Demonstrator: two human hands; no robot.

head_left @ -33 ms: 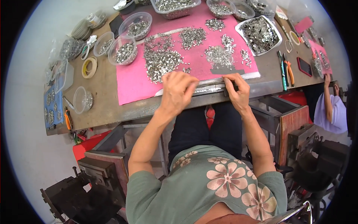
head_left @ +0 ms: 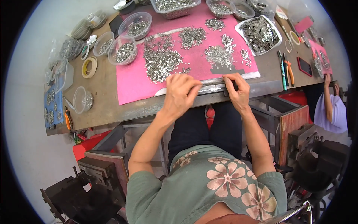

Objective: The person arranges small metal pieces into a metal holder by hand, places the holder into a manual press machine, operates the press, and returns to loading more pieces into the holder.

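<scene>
My left hand [head_left: 181,93] is at the front edge of the pink mat [head_left: 128,84], with thumb and fingers pinched together. Anything at its fingertips is too small to make out. Close by on the right, my right hand [head_left: 239,92] is closed with its fingers curled. A dark piece shows by its fingers, but I cannot tell its kind. Between the hands runs a metal strip [head_left: 212,89] along the table edge. Beyond the left hand lies a pile of small silvery metal pieces [head_left: 160,67]. Thin metal bits [head_left: 219,56] are heaped past a flat grey piece [head_left: 226,71].
Clear plastic tubs [head_left: 123,50] of metal pieces stand left and at the back. A white tray [head_left: 276,40] of flat parts sits at the right. Beside it lie pliers [head_left: 289,71] and a phone [head_left: 304,66]. Another person's arm [head_left: 327,98] is at far right.
My left hand has shifted slightly to the right, toward the right hand. The right hand and the things on the table look the same.
</scene>
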